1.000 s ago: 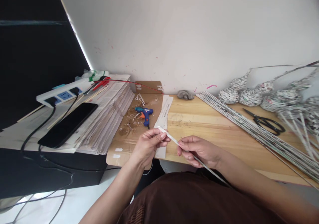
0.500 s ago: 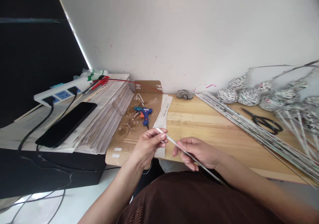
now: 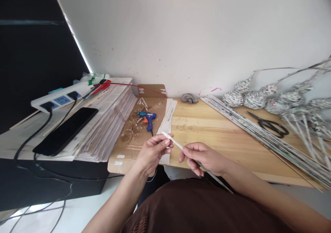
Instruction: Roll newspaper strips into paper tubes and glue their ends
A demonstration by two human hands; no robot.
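Observation:
A thin rolled paper stick point(image 3: 177, 144) slants down to the right in front of my body, over the table's front edge. Its upper end is pinched between the thumb and fingers of my left hand point(image 3: 154, 152), with the tip poking out above. My right hand point(image 3: 202, 157) grips the same stick a short way down, thumb on top and the lower fingers loosely curled. The far end of the stick runs toward my brown clothing.
Behind my hands a blue glue gun point(image 3: 148, 118) lies on cardboard point(image 3: 121, 154). At left are stacked papers point(image 3: 103, 133), a phone point(image 3: 66, 131) and a power strip point(image 3: 62, 96). At right lie paper sticks point(image 3: 248, 133), black scissors point(image 3: 271, 126) and woven paper shapes point(image 3: 254, 99).
The view has shifted slightly, so the table items appear a little further left. Both hands keep their hold on the stick, and my right thumb and fingers look closer together.

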